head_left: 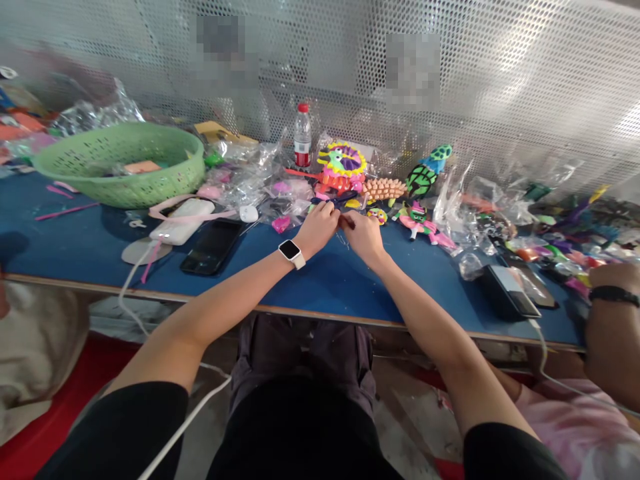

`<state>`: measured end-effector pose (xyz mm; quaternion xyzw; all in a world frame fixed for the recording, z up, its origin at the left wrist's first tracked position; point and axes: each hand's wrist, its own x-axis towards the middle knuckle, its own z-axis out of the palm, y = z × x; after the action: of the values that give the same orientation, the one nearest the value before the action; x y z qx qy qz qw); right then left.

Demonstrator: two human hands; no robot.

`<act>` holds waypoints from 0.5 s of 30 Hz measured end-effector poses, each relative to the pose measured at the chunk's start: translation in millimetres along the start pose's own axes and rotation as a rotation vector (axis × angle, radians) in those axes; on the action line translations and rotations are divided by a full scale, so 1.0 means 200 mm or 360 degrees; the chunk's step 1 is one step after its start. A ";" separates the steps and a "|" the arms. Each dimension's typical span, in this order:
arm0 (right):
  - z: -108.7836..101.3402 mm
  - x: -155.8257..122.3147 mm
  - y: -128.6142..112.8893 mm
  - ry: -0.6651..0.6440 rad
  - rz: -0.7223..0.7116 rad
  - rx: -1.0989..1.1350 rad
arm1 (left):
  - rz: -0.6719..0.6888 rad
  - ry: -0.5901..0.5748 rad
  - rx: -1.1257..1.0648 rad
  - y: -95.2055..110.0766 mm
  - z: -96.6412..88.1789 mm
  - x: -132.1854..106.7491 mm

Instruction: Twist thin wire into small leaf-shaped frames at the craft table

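My left hand (319, 228) and my right hand (362, 237) meet above the blue table (325, 287), fingertips close together. The fingers of both are curled into a pinch; whatever lies between them is too small or hidden to name. Just behind them are a spiky tan clay figure (384, 189) and a clay dinosaur with a yellow-edged purple frill (345, 160). Near my right hand are a small yellow clay face (377, 215) and a pink figure with a green head (423, 223). A bright pink lump (281, 224) in clear wrapping lies left of my left hand.
To the left stand a green basket (120, 193), a white power bank (184, 220) and a black phone (213, 247). A red-capped bottle (303, 140) stands behind. Rightward are plastic bags (450, 207), a black box-like device (507, 293) and another person's arm (613, 327).
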<state>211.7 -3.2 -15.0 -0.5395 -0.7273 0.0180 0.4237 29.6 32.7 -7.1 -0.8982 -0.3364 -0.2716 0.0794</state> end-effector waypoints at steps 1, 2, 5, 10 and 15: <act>-0.01 0.00 0.00 -0.0012 0.0001 0.0012 | 0.0005 -0.0002 -0.0009 0.00 0.00 0.00; -0.01 0.01 0.01 -0.0033 0.0006 0.0028 | 0.0009 -0.0002 -0.0015 -0.01 0.00 0.00; -0.03 0.01 0.00 -0.0085 0.0024 0.0077 | 0.0028 -0.0007 -0.0007 -0.01 -0.01 0.01; -0.04 0.01 0.00 -0.0057 0.0040 0.0109 | 0.0010 -0.0002 -0.0053 -0.01 -0.01 0.01; 0.00 0.02 0.03 0.0109 0.0228 0.0460 | -0.0209 0.0216 -0.0573 -0.05 0.02 0.01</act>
<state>216.8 1.7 -15.9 -0.5237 -0.6620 0.1342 0.5191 25.4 43.2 -9.6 -0.8537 -0.3341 -0.3918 -0.0780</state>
